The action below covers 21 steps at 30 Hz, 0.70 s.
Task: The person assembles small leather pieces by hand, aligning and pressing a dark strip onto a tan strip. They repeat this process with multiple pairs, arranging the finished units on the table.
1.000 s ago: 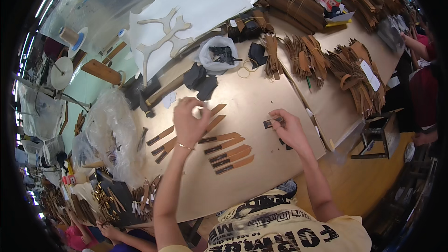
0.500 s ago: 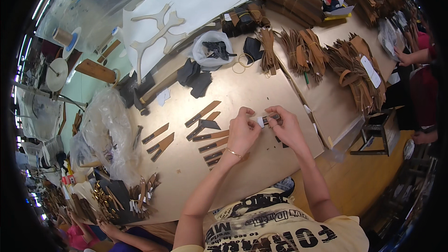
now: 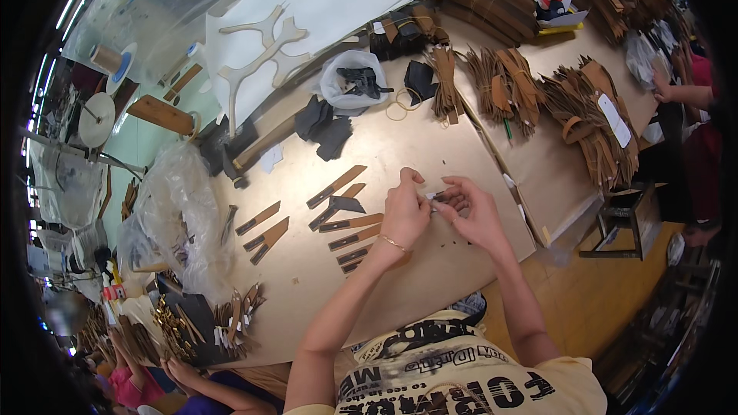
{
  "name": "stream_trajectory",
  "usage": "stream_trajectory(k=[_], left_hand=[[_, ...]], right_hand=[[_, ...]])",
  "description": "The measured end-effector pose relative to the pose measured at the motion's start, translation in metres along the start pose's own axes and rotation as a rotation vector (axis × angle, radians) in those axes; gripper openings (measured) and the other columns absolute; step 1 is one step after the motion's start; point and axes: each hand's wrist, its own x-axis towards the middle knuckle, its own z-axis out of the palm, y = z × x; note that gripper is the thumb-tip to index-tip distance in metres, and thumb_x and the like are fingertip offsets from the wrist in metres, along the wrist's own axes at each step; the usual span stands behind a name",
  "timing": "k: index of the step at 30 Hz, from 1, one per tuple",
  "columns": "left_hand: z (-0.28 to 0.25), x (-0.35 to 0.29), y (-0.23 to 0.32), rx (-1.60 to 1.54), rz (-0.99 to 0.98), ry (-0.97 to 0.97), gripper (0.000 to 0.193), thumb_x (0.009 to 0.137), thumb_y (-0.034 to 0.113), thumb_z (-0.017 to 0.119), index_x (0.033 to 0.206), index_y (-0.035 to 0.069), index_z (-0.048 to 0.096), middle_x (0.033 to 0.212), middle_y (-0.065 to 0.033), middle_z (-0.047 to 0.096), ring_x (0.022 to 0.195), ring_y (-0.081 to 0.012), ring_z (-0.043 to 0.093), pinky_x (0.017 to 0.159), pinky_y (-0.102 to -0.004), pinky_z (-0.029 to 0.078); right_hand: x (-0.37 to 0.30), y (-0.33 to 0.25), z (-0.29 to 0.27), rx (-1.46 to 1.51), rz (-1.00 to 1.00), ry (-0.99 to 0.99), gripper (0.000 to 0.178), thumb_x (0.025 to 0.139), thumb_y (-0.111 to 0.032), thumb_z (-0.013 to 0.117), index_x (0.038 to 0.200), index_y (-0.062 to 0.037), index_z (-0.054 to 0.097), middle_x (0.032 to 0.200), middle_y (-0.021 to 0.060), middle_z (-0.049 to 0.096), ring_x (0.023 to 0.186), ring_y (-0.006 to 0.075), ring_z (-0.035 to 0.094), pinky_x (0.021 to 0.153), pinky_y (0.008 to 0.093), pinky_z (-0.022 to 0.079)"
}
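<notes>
Large black capital letters, with smaller lines of black print among them, can be read on the wearer's pale yellow shirt (image 3: 469,384), at the worktop's (image 3: 384,146) near edge. Toward its right edge, a white tag (image 3: 613,119) lies on a strip bundle (image 3: 586,134); any writing there is too small to read.

Bare tabletop (image 3: 403,142) opens near-right of the white bag (image 3: 329,83)! Dark scraps (image 3: 332,137) crowd the bag's near left, brown strips (image 3: 337,187) block farther down that side, tied bundles (image 3: 501,88) wall off its right.

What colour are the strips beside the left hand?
The strips are brown with dark ends; best in head view.
</notes>
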Motion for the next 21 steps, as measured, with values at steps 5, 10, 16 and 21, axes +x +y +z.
stream_trajectory(k=[5,10,16,21], left_hand=[[0.001,0.0,0.001,0.111,0.093,0.02,0.033,0.081,-0.009,0.054,0.11,0.003,0.045,0.065,-0.0186,0.062,0.064,-0.0362,0.065,0.061,-0.0425,0.05],[-0.018,-0.004,0.023,0.174,0.03,-0.089,0.028,0.084,-0.003,0.056,0.11,-0.001,0.045,0.077,-0.0272,0.064,0.075,-0.0481,0.063,0.071,-0.0535,0.049],[-0.04,-0.039,0.031,0.576,0.256,0.162,0.019,0.086,0.002,0.058,0.105,0.0,0.059,0.096,-0.02,0.068,0.087,-0.0373,0.065,0.073,-0.0458,0.05],[-0.035,-0.065,0.006,0.39,0.292,0.135,0.02,0.087,0.007,0.061,0.107,0.004,0.064,0.115,-0.0168,0.065,0.107,-0.0348,0.06,0.09,-0.0442,0.046]], right_hand=[[-0.015,-0.002,0.001,-0.366,-0.28,-0.129,0.039,0.077,0.001,0.068,0.116,0.0032,0.065,0.109,0.0149,0.06,0.098,0.0273,0.059,0.083,0.0364,0.051],[-0.024,-0.007,0.024,-0.897,-0.382,-0.066,0.035,0.078,0.002,0.061,0.112,0.0047,0.066,0.116,0.0126,0.054,0.104,0.0279,0.053,0.086,0.0375,0.046],[-0.02,-0.021,0.026,-1.125,-0.476,-0.057,0.034,0.078,-0.002,0.062,0.112,0.0002,0.067,0.111,0.0104,0.056,0.104,0.0258,0.053,0.09,0.0375,0.041],[-0.007,-0.02,-0.01,-0.749,-0.337,0.063,0.033,0.078,-0.014,0.074,0.11,-0.0076,0.069,0.111,0.0068,0.058,0.107,0.0231,0.053,0.093,0.0403,0.037]])
